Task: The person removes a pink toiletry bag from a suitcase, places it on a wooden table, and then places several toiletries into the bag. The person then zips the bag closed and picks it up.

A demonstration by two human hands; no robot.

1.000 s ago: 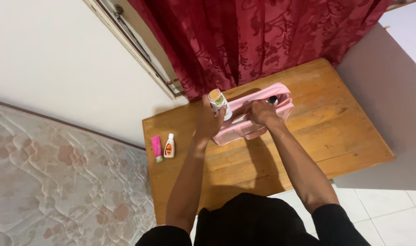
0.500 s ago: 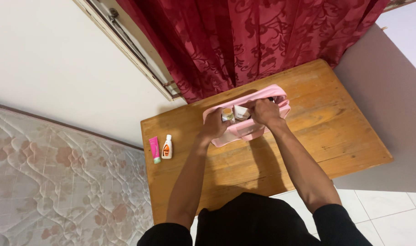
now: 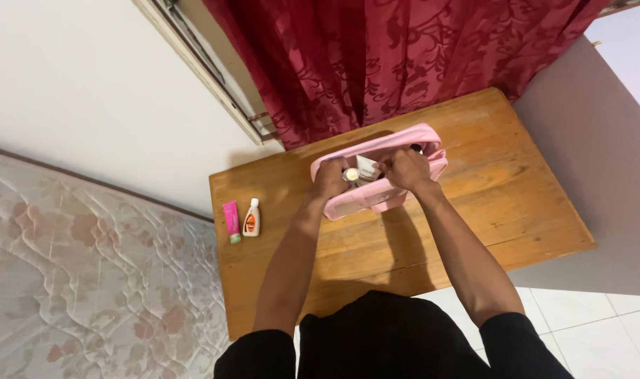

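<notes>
A pink toiletry bag [image 3: 383,198] stands open on a wooden table [image 3: 516,203]. My left hand [image 3: 329,180] grips a small white bottle with a tan cap [image 3: 351,175], which sits low inside the bag's opening. My right hand [image 3: 408,169] holds the bag's near rim, spreading it. A white packet [image 3: 367,168] shows inside the bag between my hands, and a dark round cap [image 3: 418,148] peeks out at the bag's right end.
A pink tube [image 3: 231,220] and a small white bottle with an orange label [image 3: 251,218] lie side by side near the table's left edge. A red curtain [image 3: 404,56] hangs behind the table. A quilted mattress [image 3: 88,281] lies to the left.
My left hand has lowered the white bottle from above the bag down into its opening. My right hand has stayed on the bag's rim.
</notes>
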